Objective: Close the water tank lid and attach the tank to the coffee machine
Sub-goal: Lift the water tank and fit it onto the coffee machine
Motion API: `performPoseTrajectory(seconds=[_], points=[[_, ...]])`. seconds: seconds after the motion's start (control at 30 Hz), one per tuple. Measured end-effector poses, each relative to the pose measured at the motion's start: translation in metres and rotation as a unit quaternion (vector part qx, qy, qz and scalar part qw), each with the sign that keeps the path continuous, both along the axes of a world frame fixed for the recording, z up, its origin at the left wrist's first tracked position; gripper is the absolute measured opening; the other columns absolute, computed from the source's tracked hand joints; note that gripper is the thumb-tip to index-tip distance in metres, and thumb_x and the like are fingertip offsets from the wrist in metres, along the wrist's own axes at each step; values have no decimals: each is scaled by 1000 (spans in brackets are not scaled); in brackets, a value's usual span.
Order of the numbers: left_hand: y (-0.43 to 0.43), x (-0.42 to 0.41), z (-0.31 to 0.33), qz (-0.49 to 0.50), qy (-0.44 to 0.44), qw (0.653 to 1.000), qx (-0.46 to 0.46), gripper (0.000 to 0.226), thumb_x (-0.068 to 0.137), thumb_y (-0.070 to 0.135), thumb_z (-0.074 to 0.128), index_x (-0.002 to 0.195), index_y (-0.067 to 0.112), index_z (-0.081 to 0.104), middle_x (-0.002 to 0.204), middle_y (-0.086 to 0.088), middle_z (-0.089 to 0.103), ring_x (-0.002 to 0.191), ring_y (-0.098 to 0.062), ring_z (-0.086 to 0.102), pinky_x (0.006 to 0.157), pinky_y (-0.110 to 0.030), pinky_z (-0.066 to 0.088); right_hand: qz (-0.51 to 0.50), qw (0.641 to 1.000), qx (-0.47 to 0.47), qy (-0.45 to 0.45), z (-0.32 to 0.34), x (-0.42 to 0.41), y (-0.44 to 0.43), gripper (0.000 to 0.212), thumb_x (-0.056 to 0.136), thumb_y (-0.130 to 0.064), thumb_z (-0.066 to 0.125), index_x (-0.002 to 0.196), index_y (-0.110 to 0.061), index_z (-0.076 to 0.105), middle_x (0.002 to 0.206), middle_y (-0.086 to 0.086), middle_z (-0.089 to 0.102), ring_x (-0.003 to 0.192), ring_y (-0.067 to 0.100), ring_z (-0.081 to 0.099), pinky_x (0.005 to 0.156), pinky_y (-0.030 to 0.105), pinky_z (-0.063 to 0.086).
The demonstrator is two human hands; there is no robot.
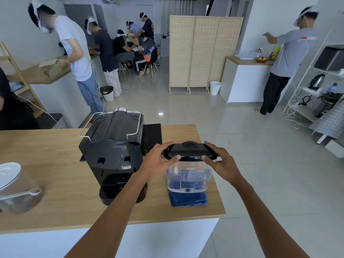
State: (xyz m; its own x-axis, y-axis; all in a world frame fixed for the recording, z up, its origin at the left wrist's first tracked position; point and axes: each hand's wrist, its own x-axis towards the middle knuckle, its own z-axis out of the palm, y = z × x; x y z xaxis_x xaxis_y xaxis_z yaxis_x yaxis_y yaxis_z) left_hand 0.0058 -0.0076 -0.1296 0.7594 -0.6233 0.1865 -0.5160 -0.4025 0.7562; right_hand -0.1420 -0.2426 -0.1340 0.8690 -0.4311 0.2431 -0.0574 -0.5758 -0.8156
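Note:
A clear plastic water tank (189, 176) stands upright on a folded blue cloth (189, 199) near the right end of the wooden counter. Its black lid (189, 150) lies flat on top of the tank. My left hand (158, 161) grips the lid's left end, thumb on its near edge. My right hand (219, 160) grips the lid's right end the same way. The black coffee machine (115, 146) stands just left of the tank with its back toward me, and the round dock at its base (113, 189) holds nothing.
A black drip mat (151, 137) lies behind the machine. A glass jar with a white lid (13, 187) sits at the counter's left. The counter edge (221, 211) is close to the tank's right. Several people work at the far counters and tables.

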Motion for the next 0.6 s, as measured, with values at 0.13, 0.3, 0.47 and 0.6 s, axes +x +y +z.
performPoseTrajectory(seconds=[0.13,0.3,0.47,0.6], points=[[0,2,0,-4,7,1000,9,69,77,70,65,139,47,45,122,10,57,108,-7,55,89,-27,47,1,1000,3,17,-2,1,-3,61,86,-38,73,140,-46,48,122,-4,59,108,8,56,92,30,54],[0,-2,-10,-48,30,998,-31,76,80,60,70,146,45,37,140,17,51,127,-6,47,100,-26,42,28,1000,8,11,-9,2,0,66,86,-39,71,145,-43,42,134,-5,56,117,13,54,90,24,51],[0,-4,-23,-28,48,997,-46,84,75,64,74,146,55,30,145,14,46,128,-6,46,102,-35,48,43,999,20,-4,-15,-2,3,77,81,-41,72,149,-38,36,139,-12,55,123,14,56,101,27,51],[1,-11,-30,-18,22,997,-66,88,76,60,76,148,54,25,139,21,46,121,1,47,100,-30,47,33,999,37,-15,-26,-6,5,87,80,-35,75,154,-30,29,135,-31,50,125,2,55,103,16,45]])
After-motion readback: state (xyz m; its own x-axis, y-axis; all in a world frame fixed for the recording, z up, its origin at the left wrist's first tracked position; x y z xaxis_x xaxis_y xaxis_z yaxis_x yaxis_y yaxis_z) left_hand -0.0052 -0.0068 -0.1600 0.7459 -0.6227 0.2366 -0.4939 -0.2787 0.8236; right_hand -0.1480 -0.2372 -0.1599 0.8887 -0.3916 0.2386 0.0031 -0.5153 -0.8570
